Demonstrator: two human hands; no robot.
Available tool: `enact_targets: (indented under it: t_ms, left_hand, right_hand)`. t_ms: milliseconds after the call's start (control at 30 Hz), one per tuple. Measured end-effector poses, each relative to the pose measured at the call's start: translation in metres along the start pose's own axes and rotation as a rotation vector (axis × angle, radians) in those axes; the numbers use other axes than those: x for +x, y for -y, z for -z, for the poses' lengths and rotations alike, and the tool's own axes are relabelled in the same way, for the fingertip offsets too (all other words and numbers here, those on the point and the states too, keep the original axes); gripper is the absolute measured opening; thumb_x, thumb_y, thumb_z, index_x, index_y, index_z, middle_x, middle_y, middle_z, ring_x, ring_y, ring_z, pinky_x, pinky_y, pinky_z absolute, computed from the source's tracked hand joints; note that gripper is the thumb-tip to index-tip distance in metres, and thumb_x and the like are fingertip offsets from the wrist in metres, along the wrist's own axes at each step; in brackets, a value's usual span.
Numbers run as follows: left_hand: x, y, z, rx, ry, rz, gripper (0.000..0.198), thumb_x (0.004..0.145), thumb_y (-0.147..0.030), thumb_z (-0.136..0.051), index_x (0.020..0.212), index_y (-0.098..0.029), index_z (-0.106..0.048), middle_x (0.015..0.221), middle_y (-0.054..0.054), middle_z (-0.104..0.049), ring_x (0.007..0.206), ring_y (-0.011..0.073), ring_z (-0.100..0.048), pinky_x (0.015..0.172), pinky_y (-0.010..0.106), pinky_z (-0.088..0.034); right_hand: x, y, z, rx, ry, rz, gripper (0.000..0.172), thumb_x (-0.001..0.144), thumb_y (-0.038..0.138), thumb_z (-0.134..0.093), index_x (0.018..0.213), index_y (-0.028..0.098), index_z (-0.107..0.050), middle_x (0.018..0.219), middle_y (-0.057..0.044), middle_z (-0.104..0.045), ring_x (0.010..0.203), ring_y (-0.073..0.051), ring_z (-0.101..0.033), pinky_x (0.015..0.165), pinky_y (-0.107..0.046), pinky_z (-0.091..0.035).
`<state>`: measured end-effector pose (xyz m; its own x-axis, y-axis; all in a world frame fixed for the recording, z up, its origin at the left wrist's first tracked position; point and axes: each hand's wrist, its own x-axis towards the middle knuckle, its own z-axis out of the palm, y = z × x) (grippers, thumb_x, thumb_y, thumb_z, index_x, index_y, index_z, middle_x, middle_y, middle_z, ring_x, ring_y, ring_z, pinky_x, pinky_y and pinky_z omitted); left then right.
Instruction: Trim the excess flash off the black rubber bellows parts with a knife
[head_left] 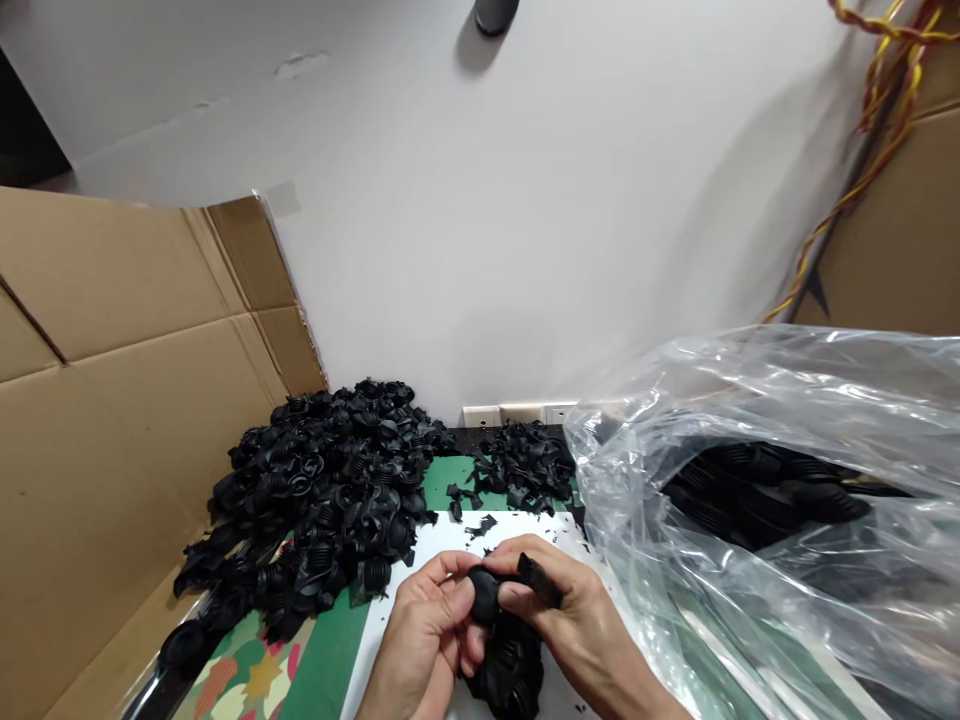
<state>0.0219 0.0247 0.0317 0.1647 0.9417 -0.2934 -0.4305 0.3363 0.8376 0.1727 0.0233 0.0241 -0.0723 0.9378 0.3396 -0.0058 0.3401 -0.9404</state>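
Note:
Between my two hands is a round black rubber part (484, 594), its smooth domed face turned up. My left hand (424, 625) pinches it from the left with thumb and fingers. On the other side my right hand (570, 610) grips its edge, and a dark stub (538, 580) sticks out between the thumb and fingers; I cannot tell what it is. Just below the hands, more black rubber pieces (510, 670) lie on a white sheet (390, 610), partly covered by the fingers.
A big heap of ribbed black rubber parts (337, 470) fills the left, against a cardboard wall (135, 330). Thin black scraps (529, 465) are piled at the back. A clear plastic bag (750, 390) with dark ribbed parts stands right. Twisted yellow-red wires (862, 190) hang upper right.

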Motion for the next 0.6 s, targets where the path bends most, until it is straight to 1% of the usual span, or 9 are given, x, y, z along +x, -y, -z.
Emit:
enact_targets:
  t_ms: [100,200,267,367,500,600]
  left_hand:
    - [-0.001,0.002,-0.003,-0.018,0.005,0.016,0.026,0.058,-0.027,-0.078,0.076,-0.013,-0.067,0.05,0.0,-0.058,0.035,0.0056,-0.045,0.034,0.016,-0.028]
    - [0.0,0.01,-0.004,0.002,0.027,-0.035,0.029,0.06,-0.03,-0.078,0.081,-0.014,-0.067,0.055,-0.001,-0.056,0.038,0.0048,-0.044,0.035,0.015,-0.027]
    - [0.001,0.015,-0.004,0.029,0.03,-0.075,0.032,0.057,-0.029,-0.08,0.081,-0.014,-0.066,0.055,-0.002,-0.055,0.037,0.0037,-0.042,0.034,0.015,-0.024]
    - [0.0,0.016,-0.007,0.037,0.002,-0.026,0.03,0.055,-0.028,-0.081,0.076,-0.013,-0.066,0.052,-0.003,-0.054,0.035,0.0028,-0.039,0.034,0.015,-0.023]
    - [-0.007,0.002,-0.008,0.118,-0.027,0.066,0.029,0.052,-0.03,-0.082,0.065,-0.01,-0.065,0.053,-0.001,-0.054,0.036,0.0008,-0.034,0.034,0.014,-0.02]
    - [-0.011,-0.006,-0.004,0.219,0.016,0.067,0.03,0.054,-0.033,-0.081,0.059,-0.011,-0.062,0.046,-0.004,-0.049,0.033,0.0001,-0.03,0.033,0.015,-0.013]
  right_hand:
    - [-0.002,-0.008,-0.006,0.003,-0.092,0.053,0.008,0.073,0.018,-0.059,0.067,0.019,-0.065,0.074,-0.004,-0.063,0.068,-0.019,-0.061,0.062,-0.027,-0.047]
    - [-0.004,-0.013,-0.009,-0.069,-0.147,0.147,0.011,0.073,0.014,-0.057,0.064,0.019,-0.06,0.068,-0.002,-0.059,0.063,-0.016,-0.058,0.058,-0.024,-0.045]
    - [-0.006,-0.014,-0.009,-0.15,-0.138,0.217,0.015,0.076,0.012,-0.052,0.064,0.02,-0.057,0.067,-0.001,-0.057,0.062,-0.015,-0.056,0.056,-0.023,-0.043]
    - [-0.007,-0.014,-0.009,-0.28,-0.095,0.3,0.019,0.077,0.008,-0.043,0.064,0.02,-0.049,0.065,0.0,-0.053,0.057,-0.013,-0.052,0.052,-0.022,-0.04]
    - [-0.005,-0.015,-0.009,-0.416,-0.048,0.339,0.019,0.072,0.005,-0.038,0.064,0.022,-0.044,0.062,0.001,-0.05,0.055,-0.013,-0.049,0.051,-0.022,-0.037]
    - [-0.005,-0.014,-0.014,-0.438,-0.022,0.365,0.018,0.066,0.005,-0.037,0.063,0.022,-0.044,0.059,0.001,-0.05,0.054,-0.013,-0.048,0.05,-0.022,-0.036]
